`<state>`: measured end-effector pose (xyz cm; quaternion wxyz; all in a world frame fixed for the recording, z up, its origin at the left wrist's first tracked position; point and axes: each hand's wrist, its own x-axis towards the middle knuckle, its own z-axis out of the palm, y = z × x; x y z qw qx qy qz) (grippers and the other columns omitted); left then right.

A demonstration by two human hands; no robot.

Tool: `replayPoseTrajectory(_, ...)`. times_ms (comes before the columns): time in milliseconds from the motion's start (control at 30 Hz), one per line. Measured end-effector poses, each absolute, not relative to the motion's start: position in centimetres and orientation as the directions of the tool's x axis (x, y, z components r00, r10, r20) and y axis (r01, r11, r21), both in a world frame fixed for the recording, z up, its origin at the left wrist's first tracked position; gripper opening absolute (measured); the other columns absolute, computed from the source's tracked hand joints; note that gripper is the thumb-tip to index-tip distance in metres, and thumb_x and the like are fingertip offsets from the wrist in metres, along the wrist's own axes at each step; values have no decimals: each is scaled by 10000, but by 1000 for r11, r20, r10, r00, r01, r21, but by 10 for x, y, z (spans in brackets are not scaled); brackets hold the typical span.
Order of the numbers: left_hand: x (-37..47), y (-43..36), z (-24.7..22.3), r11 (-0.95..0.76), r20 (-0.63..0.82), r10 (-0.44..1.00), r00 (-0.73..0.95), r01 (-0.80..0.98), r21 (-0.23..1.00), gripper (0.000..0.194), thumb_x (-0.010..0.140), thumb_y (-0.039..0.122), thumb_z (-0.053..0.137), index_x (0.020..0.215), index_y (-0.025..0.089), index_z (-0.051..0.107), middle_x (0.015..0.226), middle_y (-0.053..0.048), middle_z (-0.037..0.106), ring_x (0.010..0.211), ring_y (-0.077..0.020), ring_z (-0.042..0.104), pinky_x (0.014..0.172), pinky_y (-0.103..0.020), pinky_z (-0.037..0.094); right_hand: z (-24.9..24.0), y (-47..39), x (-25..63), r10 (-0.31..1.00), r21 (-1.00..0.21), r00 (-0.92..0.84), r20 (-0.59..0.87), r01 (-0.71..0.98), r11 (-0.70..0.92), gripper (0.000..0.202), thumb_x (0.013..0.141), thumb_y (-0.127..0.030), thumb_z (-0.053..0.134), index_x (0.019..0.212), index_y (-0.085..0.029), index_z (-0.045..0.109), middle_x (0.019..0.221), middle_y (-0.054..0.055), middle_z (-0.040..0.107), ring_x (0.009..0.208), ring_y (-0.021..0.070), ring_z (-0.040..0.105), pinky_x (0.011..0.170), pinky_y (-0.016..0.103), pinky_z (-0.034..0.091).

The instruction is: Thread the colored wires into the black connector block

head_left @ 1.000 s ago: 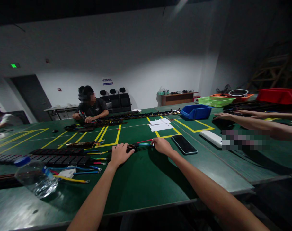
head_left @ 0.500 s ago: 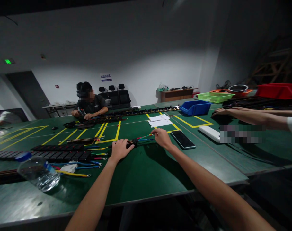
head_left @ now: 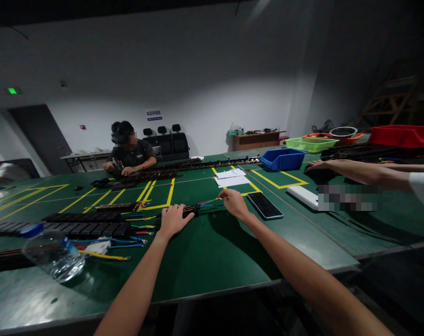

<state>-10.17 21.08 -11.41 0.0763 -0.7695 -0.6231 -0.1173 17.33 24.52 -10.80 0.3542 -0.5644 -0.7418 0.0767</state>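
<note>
Slim black strip (head_left: 192, 211) lies on the green-topped table (head_left: 201, 261), directly ahead, long axis running left to right. Left hand (head_left: 174, 220) covers the strip, thumb spread from fingers; closure underneath cannot be determined. Right hand (head_left: 234, 203), nearer the free wire ends, pinches thin coloured wires (head_left: 209, 202). A pale wall (head_left: 212, 107) stands beyond.

Green worktable (head_left: 212, 266): phone (head_left: 265, 206) just right of the right hand (head_left: 233, 202); white papers (head_left: 231, 177) and blue bin (head_left: 282, 160) beyond; bottle (head_left: 56, 256) and, apparently, segmented black strips (head_left: 89, 229) left.
</note>
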Motion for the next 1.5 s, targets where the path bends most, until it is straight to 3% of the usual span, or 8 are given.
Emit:
replayPoseTrajectory(100, -102, 210, -114, -212, 268, 943, 195, 977, 36, 638, 962, 716, 350, 1197, 213, 665, 1185, -119, 702, 1099, -306, 622, 962, -467, 408, -108, 245, 174, 898, -521, -114, 424, 780, 346, 351, 944, -76, 442, 1031, -168, 770, 1067, 79, 768, 991, 176, 684, 823, 235, 468)
replayPoseTrajectory(267, -101, 210, -112, -206, 253, 949, 190, 978, 35, 649, 963, 720, 338, 1216, 217, 660, 1197, -121, 699, 1102, -300, 620, 967, -455, 406, -113, 245, 175, 958, -474, -201, 204, 836, 276, 366, 919, -73, 481, 1073, -205, 786, 1053, 89, 773, 961, 207, 699, 799, 259, 467)
replayPoseTrajectory(367, -102, 211, -113, -205, 251, 949, 190, 978, 37, 651, 961, 725, 337, 1213, 219, 660, 1201, -123, 698, 1105, -302, 618, 970, -460, 404, -115, 246, 174, 961, -461, -219, 169, 844, 273, 379, 904, -61, 491, 1112, -200, 776, 1092, 100, 764, 993, 216, 694, 805, 265, 468)
replayPoseTrajectory(500, -103, 211, -115, -211, 273, 943, 191, 976, 49, 634, 961, 719, 353, 1190, 217, 667, 1183, -126, 702, 1091, -304, 620, 964, -471, 405, -114, 247, 175, 960, -490, -199, 196, 828, 272, 342, 938, -90, 481, 1094, -198, 765, 1069, 87, 761, 943, 192, 697, 776, 252, 462)
replayPoseTrajectory(767, -102, 209, -113, -209, 271, 943, 193, 977, 33, 623, 963, 708, 359, 1206, 219, 660, 1182, -125, 701, 1099, -300, 622, 947, -434, 412, -111, 248, 175, 918, -520, -98, 385, 799, 303, 344, 953, -99, 439, 986, -183, 771, 1024, 68, 771, 929, 167, 685, 758, 229, 442)
replayPoseTrajectory(1033, -101, 208, -113, -200, 267, 946, 184, 979, 34, 629, 967, 711, 349, 1200, 218, 661, 1181, -127, 694, 1095, -297, 614, 949, -438, 403, -115, 248, 176, 961, -465, -147, 236, 851, 244, 344, 923, -114, 485, 1008, -223, 800, 1039, 69, 783, 946, 200, 705, 735, 238, 444)
replayPoseTrajectory(1233, -101, 208, -112, -195, 262, 948, 182, 980, 25, 640, 962, 722, 350, 1214, 219, 655, 1191, -125, 688, 1104, -301, 612, 957, -435, 399, -115, 246, 175, 961, -455, -181, 209, 852, 260, 378, 898, -68, 473, 1035, -212, 795, 1060, 72, 779, 955, 210, 702, 737, 248, 452)
replayPoseTrajectory(1500, -100, 207, -111, -192, 258, 949, 180, 981, 20, 647, 964, 726, 336, 1211, 218, 654, 1196, -131, 688, 1106, -300, 609, 948, -431, 401, -108, 245, 174, 895, -527, -101, 435, 777, 344, 345, 928, -68, 459, 1033, -171, 771, 1076, 74, 769, 1018, 176, 677, 870, 239, 462)
